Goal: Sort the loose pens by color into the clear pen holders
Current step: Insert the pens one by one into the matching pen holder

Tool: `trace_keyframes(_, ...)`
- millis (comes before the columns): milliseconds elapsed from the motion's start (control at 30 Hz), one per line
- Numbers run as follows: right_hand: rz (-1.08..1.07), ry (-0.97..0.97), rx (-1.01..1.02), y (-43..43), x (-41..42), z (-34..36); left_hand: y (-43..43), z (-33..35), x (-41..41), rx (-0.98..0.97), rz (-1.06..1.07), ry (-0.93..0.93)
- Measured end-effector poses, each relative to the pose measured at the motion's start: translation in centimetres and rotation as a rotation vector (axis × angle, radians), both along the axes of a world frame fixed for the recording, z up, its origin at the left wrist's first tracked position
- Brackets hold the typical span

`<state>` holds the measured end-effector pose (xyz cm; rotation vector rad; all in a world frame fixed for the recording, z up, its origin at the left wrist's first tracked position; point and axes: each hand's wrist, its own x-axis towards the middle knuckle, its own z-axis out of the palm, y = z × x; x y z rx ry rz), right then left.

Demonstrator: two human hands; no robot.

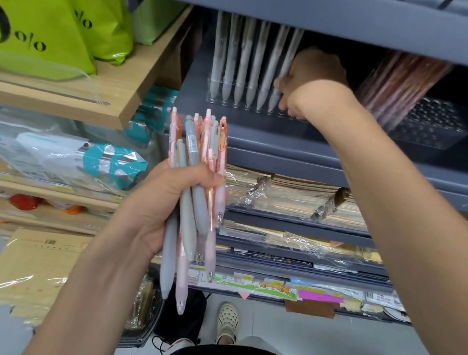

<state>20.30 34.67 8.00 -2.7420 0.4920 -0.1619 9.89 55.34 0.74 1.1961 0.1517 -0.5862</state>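
Presently, left hand (161, 206) grips a pen bundle (197, 155), grey and pink, near-upright, tips down; right hand (306, 80) holds one grey pen (288, 55) tip-down in the clear holder (227, 103).

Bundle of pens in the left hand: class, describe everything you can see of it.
The bundle of pens is a mixed handful of grey and pale pink click pens, matte plastic by the look, some with orange printed clips. They stand roughly upright, buttons up, tips down at uneven heights. One grey barrel bears a small label. The left hand grips them round the middle, in front of the shelves.
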Motion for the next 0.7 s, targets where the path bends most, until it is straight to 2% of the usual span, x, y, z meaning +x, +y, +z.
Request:
trace_keyframes(167, 0.039, -0.002, 0.028, -0.3, -0.1, -0.2, -0.2, -0.2, -0.3, 0.001, 0.011, 0.006)
trace_keyframes(333, 0.004, -0.057, 0.162, -0.9, -1.1, -0.9, -0.2, -0.3, -0.3, 0.006, 0.012, 0.003)
trace_keyframes(400, 0.023, -0.229, 0.315, -1.0, -3.0, -1.4, -0.2, -0.4, -0.2, 0.005, 0.011, 0.001)
trace_keyframes(467, 0.07, -0.296, 0.618, -0.8, -5.7, -1.9, -0.5, -0.4, -0.2, 0.003, 0.01, 0.001)
trace_keyframes(533, 0.18, -0.174, 0.788, -0.5, -7.9, -2.5, -1.0, -0.4, -0.1, 0.007, 0.001, -0.001)
trace_keyframes(600, 0.259, -0.028, 0.831, -0.3, -9.3, -3.1, -1.7, -0.4, 0.0, 0.013, -0.012, -0.009)
trace_keyframes(700, 0.291, 0.087, 0.902, -0.3, -10.1, -3.9, -3.0, -0.1, -0.1, -0.007, -0.049, -0.038)
